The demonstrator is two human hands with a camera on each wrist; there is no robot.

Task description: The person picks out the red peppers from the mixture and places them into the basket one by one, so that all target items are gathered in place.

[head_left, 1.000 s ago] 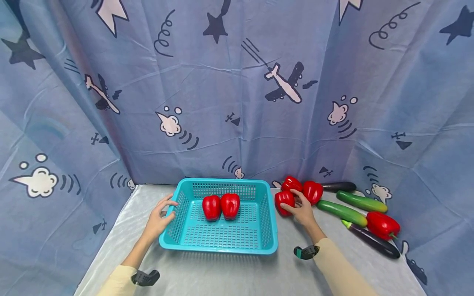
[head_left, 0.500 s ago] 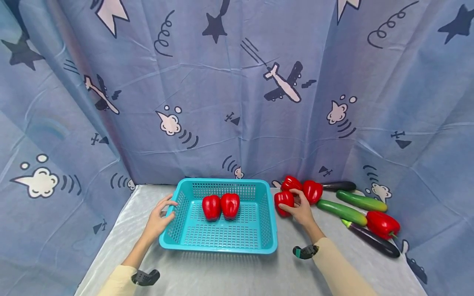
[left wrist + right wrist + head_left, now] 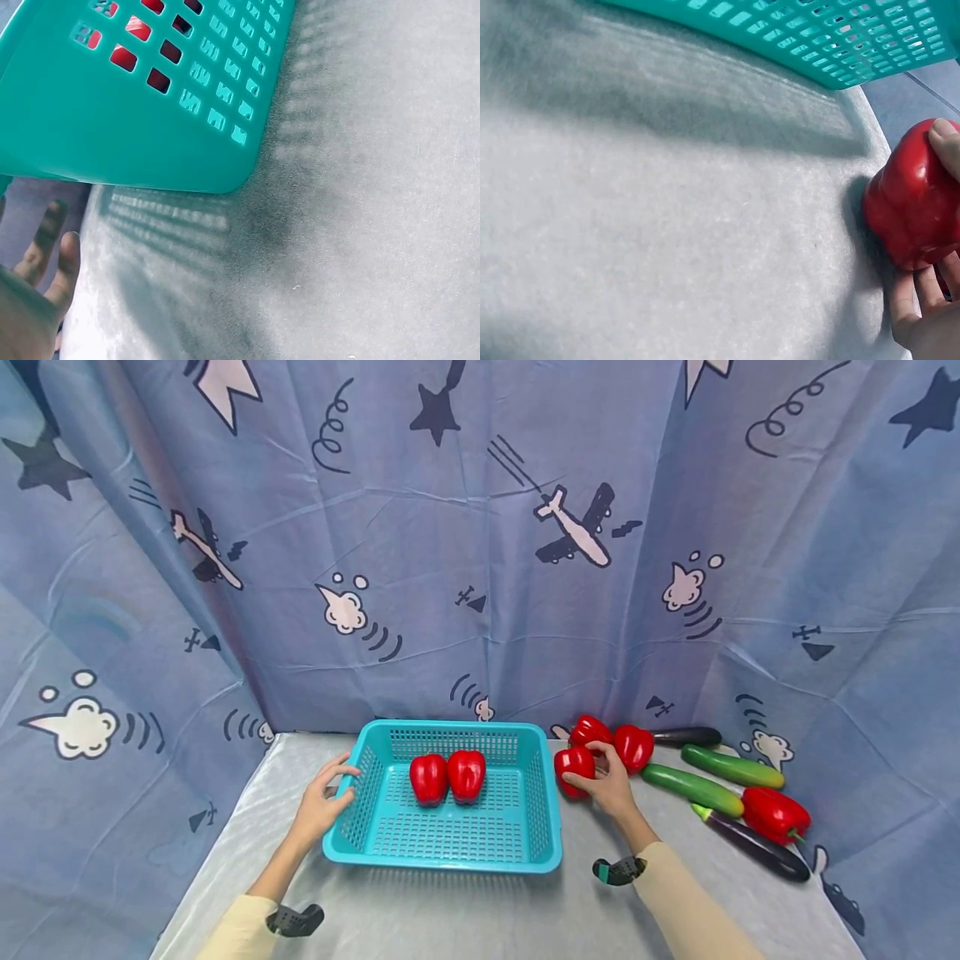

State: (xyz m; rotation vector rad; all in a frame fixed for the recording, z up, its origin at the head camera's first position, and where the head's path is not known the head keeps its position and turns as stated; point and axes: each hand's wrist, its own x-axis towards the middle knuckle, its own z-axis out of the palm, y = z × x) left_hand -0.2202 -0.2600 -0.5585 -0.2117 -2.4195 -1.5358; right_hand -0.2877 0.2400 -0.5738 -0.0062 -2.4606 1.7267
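Observation:
My right hand (image 3: 615, 789) holds a glossy red bell pepper (image 3: 574, 770) just right of the turquoise basket (image 3: 442, 864). The right wrist view shows the thumb on one side of this pepper (image 3: 911, 199) and fingers beneath it, close over the table. At the basket's left rim is my left hand (image 3: 318, 810), thumb and index fingertips right at the edge. In the left wrist view, its other fingers (image 3: 67, 262) are spread loosely outside the basket wall (image 3: 135, 142). Two red bell peppers, a left one (image 3: 428, 780) and a right one (image 3: 467, 776), lie side by side in the basket.
Behind the right hand lie two more red peppers, one rear (image 3: 588, 729) and one beside it (image 3: 633, 748). Farther right are a dark eggplant (image 3: 690, 737), two cucumbers (image 3: 693, 789), another eggplant (image 3: 757, 845) and a large red pepper (image 3: 776, 816). A patterned curtain (image 3: 450, 568) hangs behind the table.
My right hand has shifted very slightly left with the bell pepper, toward the basket. The left hand, the basket and the other vegetables stay in place.

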